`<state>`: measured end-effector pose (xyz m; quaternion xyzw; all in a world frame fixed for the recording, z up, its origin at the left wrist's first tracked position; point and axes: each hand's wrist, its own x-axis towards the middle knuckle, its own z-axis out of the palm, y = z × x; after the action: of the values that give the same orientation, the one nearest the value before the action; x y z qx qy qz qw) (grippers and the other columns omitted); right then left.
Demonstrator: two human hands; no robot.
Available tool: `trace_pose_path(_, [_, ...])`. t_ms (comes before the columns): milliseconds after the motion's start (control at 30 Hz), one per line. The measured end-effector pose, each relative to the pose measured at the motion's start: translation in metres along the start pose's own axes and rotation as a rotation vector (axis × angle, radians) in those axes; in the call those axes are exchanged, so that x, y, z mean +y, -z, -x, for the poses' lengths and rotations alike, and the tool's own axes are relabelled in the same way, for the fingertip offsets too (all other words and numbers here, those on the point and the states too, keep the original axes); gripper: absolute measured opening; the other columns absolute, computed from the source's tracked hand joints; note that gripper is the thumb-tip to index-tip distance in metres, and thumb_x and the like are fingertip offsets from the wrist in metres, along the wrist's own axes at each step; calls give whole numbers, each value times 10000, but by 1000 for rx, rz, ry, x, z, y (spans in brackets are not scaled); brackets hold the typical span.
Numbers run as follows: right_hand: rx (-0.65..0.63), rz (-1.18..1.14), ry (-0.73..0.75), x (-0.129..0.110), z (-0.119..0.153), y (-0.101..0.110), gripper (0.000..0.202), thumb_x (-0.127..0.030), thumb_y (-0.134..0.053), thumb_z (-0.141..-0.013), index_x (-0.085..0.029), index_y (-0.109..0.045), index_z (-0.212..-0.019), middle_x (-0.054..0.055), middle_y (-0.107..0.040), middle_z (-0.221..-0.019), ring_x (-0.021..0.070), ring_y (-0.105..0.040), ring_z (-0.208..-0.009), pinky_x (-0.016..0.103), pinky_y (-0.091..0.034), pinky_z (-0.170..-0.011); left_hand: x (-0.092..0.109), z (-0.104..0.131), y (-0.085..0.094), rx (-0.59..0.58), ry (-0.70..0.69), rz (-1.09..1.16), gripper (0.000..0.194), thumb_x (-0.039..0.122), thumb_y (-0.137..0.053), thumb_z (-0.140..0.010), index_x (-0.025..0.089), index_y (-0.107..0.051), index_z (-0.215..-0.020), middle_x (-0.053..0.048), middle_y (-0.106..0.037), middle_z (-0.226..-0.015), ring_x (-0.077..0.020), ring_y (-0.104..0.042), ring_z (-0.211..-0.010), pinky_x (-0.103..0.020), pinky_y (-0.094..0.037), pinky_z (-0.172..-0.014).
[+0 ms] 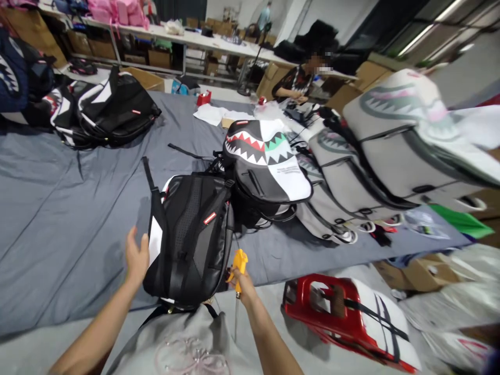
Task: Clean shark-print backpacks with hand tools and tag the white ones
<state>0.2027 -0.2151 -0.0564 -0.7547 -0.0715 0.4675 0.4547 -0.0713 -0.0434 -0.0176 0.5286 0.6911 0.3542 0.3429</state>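
A black backpack (191,234) with a small red label lies strap side up at the near edge of the grey cloth. At its left side is my left hand (136,255), fingers apart, holding nothing. My right hand (242,281) is wrapped round a yellow tool (239,263) beside the bag's lower right side; a thin cord or rod hangs below the tool. Just behind and to the right sits a black and white backpack (265,161) with a printed shark mouth in red and green teeth.
Grey backpacks (383,151) lean in a row on the right. Black bags (113,109) lie at the far left. A red stool (332,307) stands below the table's near edge. Beyond the table a person (295,83) sits near cardboard boxes.
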Motion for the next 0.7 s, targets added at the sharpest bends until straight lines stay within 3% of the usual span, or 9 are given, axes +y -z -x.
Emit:
trace_pose_path(33, [-20, 8, 7, -2, -3, -9, 362, -480, -629, -683, -201, -558, -903, -11, -609, -650, 177, -614, -599, 293, -491, -585, 8, 19, 1, -43, -188, -13, 543, 386, -477, -921, 186, -427, -1423, -143, -463, -1487, -256, -414, -1398, -430, -305, -1184])
trace_pose_path(67, [-42, 12, 17, -5, -3, -17, 339, -479, -606, -710, -200, -568, -899, -15, -597, -619, 176, -607, -583, 294, -492, -581, 15, 38, 1, -171, -391, -32, 516, 384, -480, -931, 230, -446, -1423, -111, -492, -1473, -237, -445, -1379, -409, -323, -1181])
trace_pose_path(167, [-80, 24, 78, -19, 6, -35, 288, -468, -545, -762, -201, -587, -862, -3, -592, -595, 197, -616, -592, 310, -501, -586, 25, 87, -5, -688, -861, -183, 502, 382, -540, -920, 341, -488, -1418, -54, -547, -1447, -232, -513, -1334, -400, -403, -1133])
trace_pose_path(200, [-73, 26, 111, -25, 13, -40, 275, -459, -539, -761, -203, -588, -850, 9, -604, -619, 207, -621, -613, 316, -500, -589, 24, 97, -7, -742, -935, -264, 572, 395, -583, -894, 348, -455, -1450, -66, -499, -1490, -267, -485, -1362, -443, -398, -1133])
trace_pose_path(267, [-44, 24, 188, -41, 29, -52, 238, -414, -566, -729, -206, -590, -841, 28, -633, -705, 219, -625, -681, 315, -497, -612, 23, 104, -9, -615, -975, -427, 769, 434, -648, -835, 302, -339, -1527, -127, -361, -1570, -359, -392, -1420, -565, -352, -1130])
trace_pose_path(367, [-97, 49, 379, -74, 60, -82, 221, -315, -589, -702, -202, -613, -891, 23, -652, -825, 193, -604, -766, 288, -484, -685, 32, 83, 12, -289, -866, -561, 971, 568, -643, -789, 162, -228, -1567, -230, -360, -1545, -432, -368, -1414, -645, -310, -1105])
trace_pose_path(467, [-376, 146, 579, -105, 90, -123, 248, -275, -575, -756, -200, -639, -983, -9, -645, -821, 149, -568, -712, 262, -456, -676, 49, 39, 56, -118, -570, -611, 1060, 705, -554, -777, 84, -205, -1562, -280, -556, -1369, -453, -582, -1199, -601, -451, -967])
trace_pose_path(567, [-562, 112, 602, -116, 107, -152, 234, -286, -592, -770, -186, -640, -976, -17, -639, -797, 135, -555, -690, 254, -442, -662, 43, -13, 101, -62, -175, -605, 936, 742, -493, -787, 184, -346, -1523, -206, -696, -1177, -442, -684, -971, -536, -527, -777])
trace_pose_path(700, [-565, -138, 363, -101, 98, -145, 436, -421, -710, -700, -168, -621, -1044, 62, -723, -935, 215, -669, -829, 311, -492, -732, -4, -58, 139, -105, 35, -298, 648, 667, -613, -711, 193, -688, -1146, -105, -760, -907, -367, -710, -884, -415, -548, -710])
